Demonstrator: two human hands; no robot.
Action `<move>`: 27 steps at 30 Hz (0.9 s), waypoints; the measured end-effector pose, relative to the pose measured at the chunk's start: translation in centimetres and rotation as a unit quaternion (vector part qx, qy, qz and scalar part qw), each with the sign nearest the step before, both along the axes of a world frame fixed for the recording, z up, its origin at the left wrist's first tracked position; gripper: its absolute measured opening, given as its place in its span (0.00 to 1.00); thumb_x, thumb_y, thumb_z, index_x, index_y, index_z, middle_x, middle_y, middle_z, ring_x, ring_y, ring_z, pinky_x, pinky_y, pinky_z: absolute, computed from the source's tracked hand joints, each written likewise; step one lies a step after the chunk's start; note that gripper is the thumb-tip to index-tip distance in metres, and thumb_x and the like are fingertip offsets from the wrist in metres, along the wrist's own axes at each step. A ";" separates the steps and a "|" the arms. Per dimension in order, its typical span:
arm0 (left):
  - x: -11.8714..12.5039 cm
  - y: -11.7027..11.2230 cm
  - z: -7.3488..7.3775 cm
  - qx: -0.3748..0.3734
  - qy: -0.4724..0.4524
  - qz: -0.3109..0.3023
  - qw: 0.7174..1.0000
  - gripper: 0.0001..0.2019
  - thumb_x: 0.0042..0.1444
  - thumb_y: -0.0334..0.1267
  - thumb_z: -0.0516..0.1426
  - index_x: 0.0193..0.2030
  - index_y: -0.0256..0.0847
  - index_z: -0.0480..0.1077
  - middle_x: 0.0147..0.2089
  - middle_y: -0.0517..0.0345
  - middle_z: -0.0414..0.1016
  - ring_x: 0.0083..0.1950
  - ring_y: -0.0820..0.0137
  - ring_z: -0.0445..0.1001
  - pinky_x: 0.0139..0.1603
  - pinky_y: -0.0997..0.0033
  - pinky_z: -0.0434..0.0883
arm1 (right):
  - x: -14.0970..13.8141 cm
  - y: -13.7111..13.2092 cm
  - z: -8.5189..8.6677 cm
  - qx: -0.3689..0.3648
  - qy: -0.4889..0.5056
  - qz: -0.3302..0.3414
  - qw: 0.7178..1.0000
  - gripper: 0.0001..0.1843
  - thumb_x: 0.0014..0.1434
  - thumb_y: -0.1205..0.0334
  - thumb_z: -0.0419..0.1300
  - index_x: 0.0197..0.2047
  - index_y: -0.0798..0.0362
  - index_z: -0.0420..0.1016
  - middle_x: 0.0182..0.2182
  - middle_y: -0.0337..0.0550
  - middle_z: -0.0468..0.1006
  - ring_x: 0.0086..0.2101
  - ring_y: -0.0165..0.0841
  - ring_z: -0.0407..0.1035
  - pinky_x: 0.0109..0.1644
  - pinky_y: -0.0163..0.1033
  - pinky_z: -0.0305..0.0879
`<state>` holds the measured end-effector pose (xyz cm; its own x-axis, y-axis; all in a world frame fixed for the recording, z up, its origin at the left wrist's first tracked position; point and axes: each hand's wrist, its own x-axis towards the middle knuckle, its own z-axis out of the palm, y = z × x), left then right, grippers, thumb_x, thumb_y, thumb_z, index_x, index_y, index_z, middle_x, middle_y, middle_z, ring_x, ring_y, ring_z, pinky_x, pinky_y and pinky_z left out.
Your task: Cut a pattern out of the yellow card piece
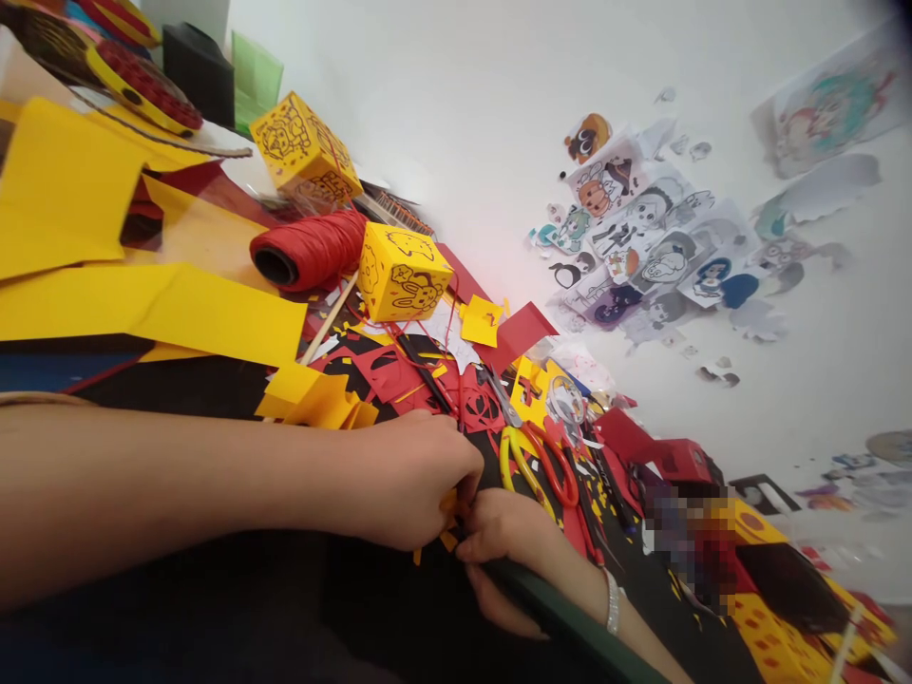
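My left hand (420,480) reaches in from the left with its fingers curled closed around small yellow-orange paper pieces (448,522). Close against it, my right hand (509,527), with a pale band (612,600) at the wrist, has its thumb and fingers bent in toward the same pieces. What its fingertips grip is hidden. A dark green strip or edge (570,617) runs across the right palm and wrist. Just beyond the hands lie scissors (538,461) with one yellow and one red handle, beside red cut-out paper (481,407). Folded yellow paper (317,397) lies behind my left forearm.
Two printed yellow boxes (405,275) and a red spool of cord (310,250) stand at the back. Large yellow sheets (214,304) lie on the left. Scraps and pens cover the black surface (214,380). Drawings (641,228) hang on the white wall.
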<state>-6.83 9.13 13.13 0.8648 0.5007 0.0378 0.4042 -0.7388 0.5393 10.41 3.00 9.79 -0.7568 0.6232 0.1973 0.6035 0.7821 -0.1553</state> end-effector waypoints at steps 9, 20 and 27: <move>-0.1 -0.1 0.1 0.004 -0.015 -0.003 1.000 0.09 0.42 0.30 0.54 0.30 0.45 0.73 0.33 0.58 0.73 0.35 0.67 0.70 0.36 0.71 0.68 | 1.4 -0.4 -0.5 -0.024 0.108 0.021 0.994 0.08 0.49 0.71 0.51 0.31 0.48 0.65 0.21 0.35 0.67 0.24 0.29 0.64 0.29 0.33 0.63; -0.1 -0.5 0.1 0.023 -0.009 0.038 0.999 0.07 0.39 0.28 0.54 0.24 0.42 0.71 0.29 0.57 0.73 0.32 0.67 0.71 0.30 0.73 0.67 | -0.8 -2.3 0.9 -0.036 0.310 -0.124 0.942 0.11 0.48 0.70 0.53 0.36 0.48 0.60 0.23 0.36 0.66 0.24 0.29 0.64 0.27 0.33 0.62; -0.3 0.1 -0.2 0.036 0.012 0.033 0.999 0.05 0.38 0.30 0.53 0.23 0.43 0.69 0.28 0.57 0.74 0.31 0.66 0.71 0.28 0.71 0.66 | -0.8 -2.6 1.4 -0.017 0.223 -0.084 0.971 0.21 0.41 0.70 0.52 0.42 0.51 0.58 0.28 0.40 0.69 0.29 0.32 0.66 0.34 0.36 0.65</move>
<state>-7.12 9.26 12.89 0.8312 0.5532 0.0552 0.4651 -0.7464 0.4759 9.62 0.42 11.21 -0.4890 0.7421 0.4584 0.5886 0.6686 -0.4545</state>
